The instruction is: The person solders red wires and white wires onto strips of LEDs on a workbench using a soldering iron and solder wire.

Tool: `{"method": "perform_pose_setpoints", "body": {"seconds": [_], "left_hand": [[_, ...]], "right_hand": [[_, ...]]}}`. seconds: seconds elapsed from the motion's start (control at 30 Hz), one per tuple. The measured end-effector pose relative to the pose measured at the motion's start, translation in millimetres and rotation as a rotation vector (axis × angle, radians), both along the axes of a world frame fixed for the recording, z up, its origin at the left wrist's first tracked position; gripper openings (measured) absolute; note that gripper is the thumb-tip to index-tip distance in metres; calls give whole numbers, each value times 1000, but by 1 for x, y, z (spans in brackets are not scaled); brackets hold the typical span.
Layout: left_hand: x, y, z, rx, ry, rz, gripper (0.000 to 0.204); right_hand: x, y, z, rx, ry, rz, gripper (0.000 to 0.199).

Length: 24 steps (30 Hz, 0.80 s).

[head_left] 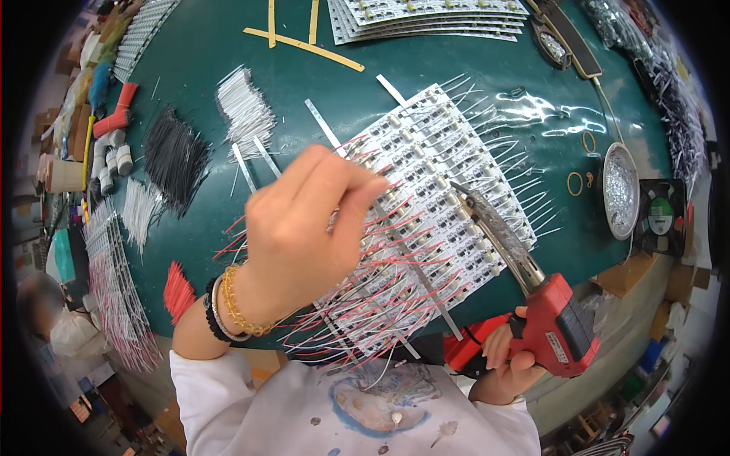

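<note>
**solderfan:** Nearest the body, the right hand (508, 357) is wrapped tight around the grip of a red pistol-style soldering iron (551, 323). Its metal barrel runs up and to the left, and the tip sits on the panel of white LED strip boards with red and white leads (426, 205), roughly mid-panel.

**wirenerd:** And the left hand (304, 228)?

**solderfan:** It's over the panel's left half, fingers pinched nearly shut. Looks like a thin wire in there, but I can't tell for sure. That hand's closer to the joint than the right, which stays off the bench edge.

**wirenerd:** How does the panel lie?

**solderfan:** Diagonal on the dark green bench (198, 53), strips running lower left to upper right, straight ahead of both hands. Further back there's a bundle of black wires (176, 158).
</note>
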<state>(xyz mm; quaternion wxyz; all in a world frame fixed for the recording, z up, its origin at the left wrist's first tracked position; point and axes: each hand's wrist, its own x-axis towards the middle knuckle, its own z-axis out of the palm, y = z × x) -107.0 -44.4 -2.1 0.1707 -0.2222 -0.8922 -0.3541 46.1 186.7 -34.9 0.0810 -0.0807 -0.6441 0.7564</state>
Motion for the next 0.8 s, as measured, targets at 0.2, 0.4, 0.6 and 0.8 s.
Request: {"method": "perform_pose_setpoints", "body": {"seconds": [0.2,0.4,0.6,0.8], "left_hand": [[14,17,-27,32,-278,-74,14],[13,21,-29,29,-364,-16,15],[9,17,-30,43,-352,-46,15],[10,18,-32,38,-355,-45,16]], "right_hand": [[10,3,-7,29,21,39,77],[14,4,-18,-20,33,45,76],[42,36,-50,400,20,140,74],[44,26,-26,237,-304,122,27]]}}
